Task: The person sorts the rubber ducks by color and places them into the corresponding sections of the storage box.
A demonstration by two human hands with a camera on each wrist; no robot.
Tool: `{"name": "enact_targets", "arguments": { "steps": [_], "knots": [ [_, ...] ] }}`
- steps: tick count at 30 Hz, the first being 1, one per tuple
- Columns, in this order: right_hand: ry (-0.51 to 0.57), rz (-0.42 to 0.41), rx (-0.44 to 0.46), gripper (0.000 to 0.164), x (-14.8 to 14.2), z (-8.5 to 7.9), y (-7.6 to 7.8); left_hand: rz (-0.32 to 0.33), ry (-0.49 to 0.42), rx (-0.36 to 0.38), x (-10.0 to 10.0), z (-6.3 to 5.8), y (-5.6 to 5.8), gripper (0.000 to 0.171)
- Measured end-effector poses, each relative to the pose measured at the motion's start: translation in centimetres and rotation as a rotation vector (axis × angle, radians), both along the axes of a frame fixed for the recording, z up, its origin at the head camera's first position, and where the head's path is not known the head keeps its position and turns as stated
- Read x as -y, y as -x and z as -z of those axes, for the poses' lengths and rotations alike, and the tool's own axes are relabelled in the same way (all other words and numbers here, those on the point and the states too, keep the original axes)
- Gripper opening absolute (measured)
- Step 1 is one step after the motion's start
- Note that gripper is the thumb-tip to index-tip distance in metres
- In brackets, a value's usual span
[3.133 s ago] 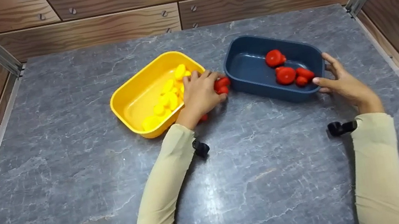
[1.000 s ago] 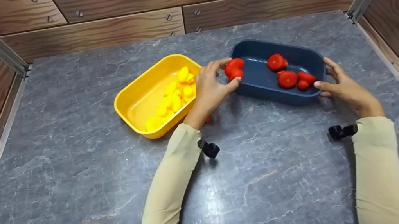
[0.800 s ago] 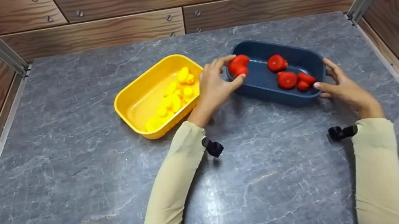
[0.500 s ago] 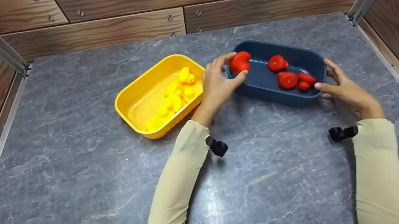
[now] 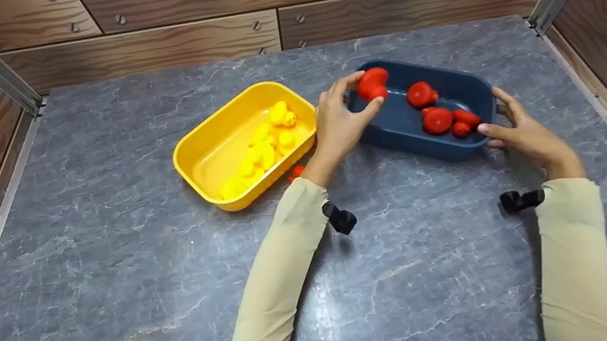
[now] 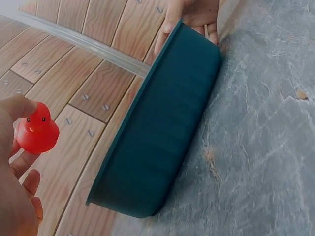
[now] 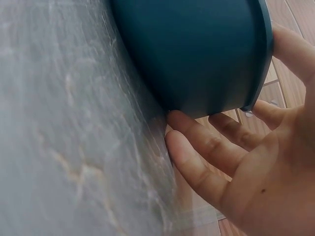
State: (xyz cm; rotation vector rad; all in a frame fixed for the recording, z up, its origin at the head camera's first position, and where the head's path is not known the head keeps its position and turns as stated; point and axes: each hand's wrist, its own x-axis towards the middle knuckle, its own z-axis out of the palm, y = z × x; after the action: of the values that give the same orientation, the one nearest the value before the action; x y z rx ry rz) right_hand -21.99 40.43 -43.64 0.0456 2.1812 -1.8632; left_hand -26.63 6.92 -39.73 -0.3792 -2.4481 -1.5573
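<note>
My left hand [image 5: 340, 124] pinches a red rubber duck [image 5: 373, 84] between thumb and fingers, above the left end of the dark blue bin [image 5: 410, 142]. In the left wrist view the duck [image 6: 38, 129] shows its face, higher than the bin's rim. My right hand [image 5: 529, 130] grips the bin's right end, thumb at the front corner and index finger at the back one. The right wrist view shows its fingers [image 7: 206, 140] against the outer end wall. Inside the bin lie 3 red ducks [image 5: 437, 121], grouped toward the right half.
A yellow bin [image 5: 198, 150] with several yellow ducks [image 5: 262, 155] stands to the left of the blue one. Another red duck [image 5: 296, 172] lies on the grey marbled table [image 5: 415, 274] by its front wall, partly hidden by my left wrist. Wood-patterned walls enclose the table.
My left hand has picked up the red duck from between the bins and carried it right and back over the blue bin. The right hand stays on the bin.
</note>
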Motion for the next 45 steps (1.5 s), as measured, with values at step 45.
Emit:
{"name": "enact_targets", "arguments": {
  "steps": [45],
  "knots": [
    [-0.008, 0.000, 0.002, 0.091, 0.3, -0.3, -0.1, 0.191, -0.047, 0.010, 2.9, -0.2, -0.8, 0.058]
  ]
}}
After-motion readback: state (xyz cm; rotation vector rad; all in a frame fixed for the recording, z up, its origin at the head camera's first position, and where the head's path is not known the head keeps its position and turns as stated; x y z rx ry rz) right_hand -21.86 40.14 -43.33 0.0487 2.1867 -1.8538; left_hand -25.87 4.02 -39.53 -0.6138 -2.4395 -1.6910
